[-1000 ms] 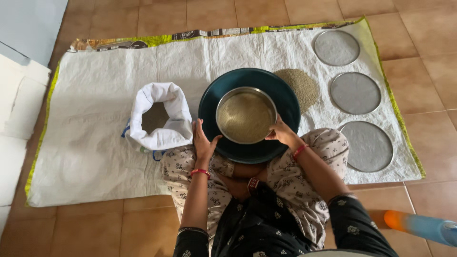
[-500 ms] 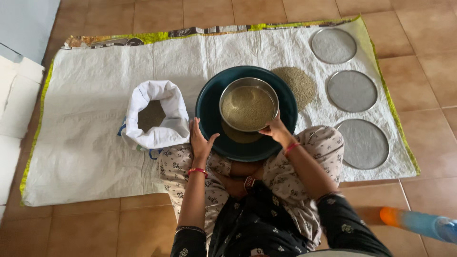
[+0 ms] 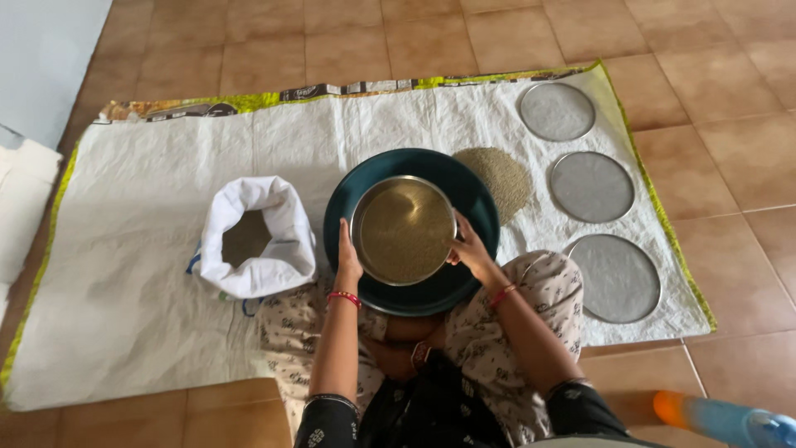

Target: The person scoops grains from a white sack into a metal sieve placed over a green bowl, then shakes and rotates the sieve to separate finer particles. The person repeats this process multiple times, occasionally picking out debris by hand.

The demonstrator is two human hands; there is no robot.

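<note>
I sit on the floor holding a round steel sieve [image 3: 404, 231] full of small greenish-brown grain over a dark teal basin [image 3: 477, 203]. My left hand [image 3: 347, 261] grips the sieve's left rim, and my right hand [image 3: 468, 249] grips its right rim. Both wrists wear red bangles. The basin rests on a white woven mat [image 3: 141, 249] against my patterned trouser knees.
An open white cloth sack [image 3: 257, 232] of grain stands left of the basin. A loose heap of grain [image 3: 502, 176] lies right of it. Three round sieve discs [image 3: 591, 186] lie in a row on the mat's right side. A blue and orange object [image 3: 721, 419] is at the lower right.
The sieve has shifted back left and toward me over the basin, and my left hand has closed on its rim again. The whole view has slid downward and left.
</note>
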